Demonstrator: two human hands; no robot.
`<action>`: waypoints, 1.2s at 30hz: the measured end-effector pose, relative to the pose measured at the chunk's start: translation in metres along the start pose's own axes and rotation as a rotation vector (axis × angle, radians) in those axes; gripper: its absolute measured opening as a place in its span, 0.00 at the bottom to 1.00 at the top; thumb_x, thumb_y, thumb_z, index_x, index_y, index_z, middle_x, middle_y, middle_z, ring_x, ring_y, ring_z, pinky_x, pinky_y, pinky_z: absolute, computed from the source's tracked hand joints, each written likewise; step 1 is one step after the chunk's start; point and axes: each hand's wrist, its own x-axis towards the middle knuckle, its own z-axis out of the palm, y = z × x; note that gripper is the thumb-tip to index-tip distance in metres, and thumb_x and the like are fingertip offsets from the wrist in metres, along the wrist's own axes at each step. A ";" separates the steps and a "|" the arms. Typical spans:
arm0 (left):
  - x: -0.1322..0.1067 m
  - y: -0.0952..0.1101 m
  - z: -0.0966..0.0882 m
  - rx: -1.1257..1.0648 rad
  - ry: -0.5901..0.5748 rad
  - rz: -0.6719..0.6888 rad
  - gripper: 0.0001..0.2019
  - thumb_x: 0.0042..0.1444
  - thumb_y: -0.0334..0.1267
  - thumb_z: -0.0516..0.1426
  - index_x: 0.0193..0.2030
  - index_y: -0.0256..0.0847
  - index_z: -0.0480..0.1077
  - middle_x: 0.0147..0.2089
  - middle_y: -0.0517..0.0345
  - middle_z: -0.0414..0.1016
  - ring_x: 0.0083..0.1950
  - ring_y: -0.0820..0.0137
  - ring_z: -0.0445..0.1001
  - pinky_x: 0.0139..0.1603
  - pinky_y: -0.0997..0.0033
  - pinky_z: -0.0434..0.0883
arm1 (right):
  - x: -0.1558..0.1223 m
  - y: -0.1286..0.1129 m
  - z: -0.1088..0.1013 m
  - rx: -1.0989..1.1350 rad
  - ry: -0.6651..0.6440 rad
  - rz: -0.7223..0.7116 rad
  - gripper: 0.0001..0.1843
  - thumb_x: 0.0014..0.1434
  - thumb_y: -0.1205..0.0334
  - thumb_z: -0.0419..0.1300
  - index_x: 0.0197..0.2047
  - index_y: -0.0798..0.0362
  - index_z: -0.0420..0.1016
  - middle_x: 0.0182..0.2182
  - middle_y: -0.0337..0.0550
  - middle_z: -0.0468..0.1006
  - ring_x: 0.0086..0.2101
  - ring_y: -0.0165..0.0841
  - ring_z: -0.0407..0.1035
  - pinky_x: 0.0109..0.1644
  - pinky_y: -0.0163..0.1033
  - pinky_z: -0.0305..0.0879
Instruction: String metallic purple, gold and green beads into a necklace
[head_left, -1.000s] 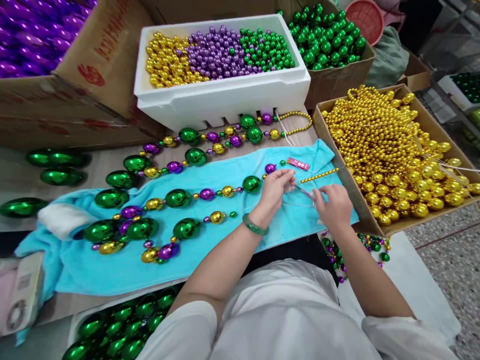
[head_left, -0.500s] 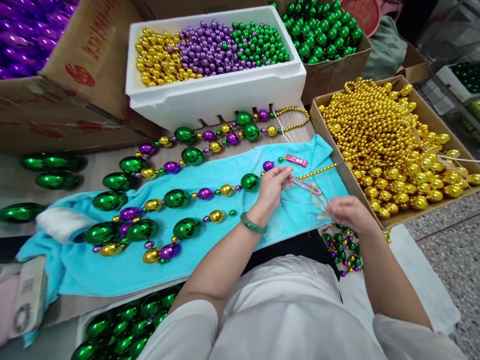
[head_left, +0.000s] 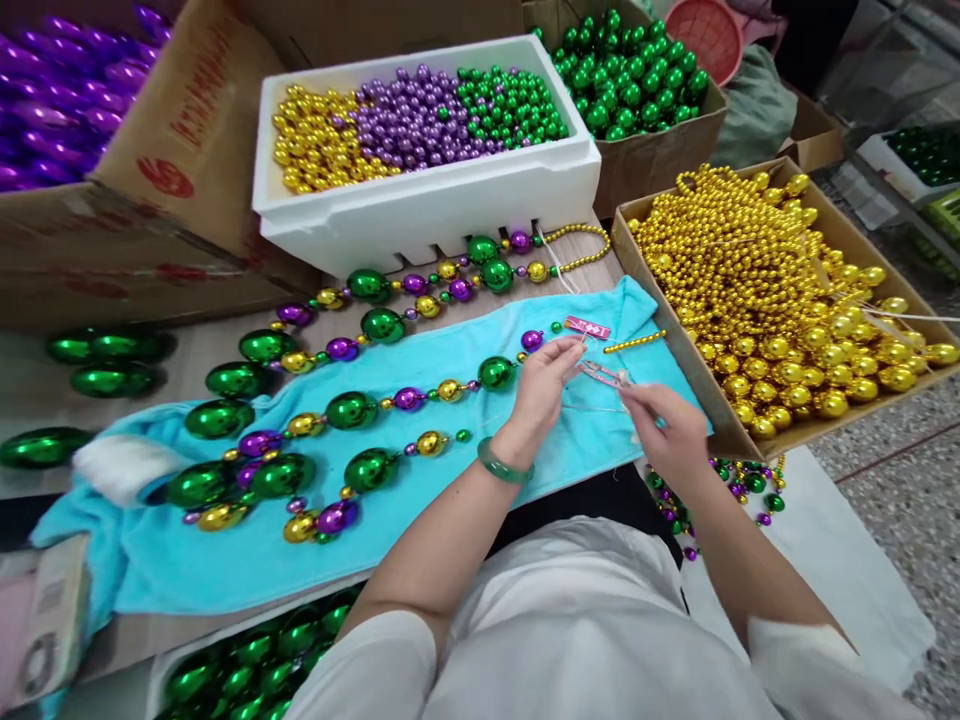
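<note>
My left hand (head_left: 541,385), a green bangle on its wrist, pinches a thin clear string above the turquoise towel (head_left: 247,570). My right hand (head_left: 667,425) is closed on small pink thread snips (head_left: 600,374), whose tips point toward the left fingertips. Just beyond the left hand are a pink and white label (head_left: 588,328) and a short row of gold beads (head_left: 635,342). A bead strand with large green beads (head_left: 352,410) and smaller purple and gold ones curves across the towel to my left.
A white foam box (head_left: 427,200) of gold, purple and green beads stands behind the towel. Cartons hold gold beads (head_left: 757,280), green beads (head_left: 637,80) and purple beads (head_left: 60,90). Another finished-looking strand (head_left: 382,325) lies before the foam box. Loose green beads (head_left: 116,380) sit at left.
My right hand has moved left toward my left hand and taken up the pink snips, which lay on the towel. My left hand keeps its pinch near the same spot.
</note>
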 end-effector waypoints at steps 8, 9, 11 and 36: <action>-0.004 0.011 -0.007 0.033 0.019 0.016 0.09 0.43 0.39 0.67 0.30 0.38 0.75 0.47 0.55 0.74 0.44 0.73 0.70 0.38 0.77 0.69 | 0.069 0.007 0.036 0.199 0.040 -0.050 0.07 0.58 0.62 0.58 0.33 0.50 0.79 0.32 0.42 0.80 0.35 0.34 0.73 0.42 0.39 0.69; -0.004 0.012 -0.009 0.035 0.025 0.010 0.09 0.43 0.39 0.67 0.30 0.38 0.76 0.45 0.56 0.74 0.42 0.74 0.70 0.37 0.77 0.69 | 0.066 0.007 0.033 0.194 -0.001 -0.058 0.07 0.58 0.63 0.58 0.33 0.50 0.79 0.32 0.42 0.80 0.35 0.34 0.73 0.43 0.40 0.68; -0.005 0.013 -0.010 0.038 0.030 -0.007 0.10 0.42 0.39 0.67 0.31 0.38 0.76 0.41 0.57 0.74 0.40 0.74 0.71 0.35 0.77 0.69 | 0.062 0.006 0.027 0.204 -0.093 -0.051 0.06 0.57 0.63 0.60 0.33 0.48 0.79 0.32 0.42 0.79 0.36 0.34 0.72 0.44 0.40 0.67; -0.022 -0.021 -0.038 1.216 -0.166 0.469 0.10 0.61 0.34 0.53 0.38 0.41 0.77 0.36 0.53 0.77 0.39 0.67 0.74 0.42 0.68 0.67 | 0.062 0.012 -0.007 0.962 0.038 0.489 0.07 0.44 0.61 0.69 0.27 0.53 0.77 0.28 0.42 0.78 0.24 0.26 0.65 0.24 0.32 0.59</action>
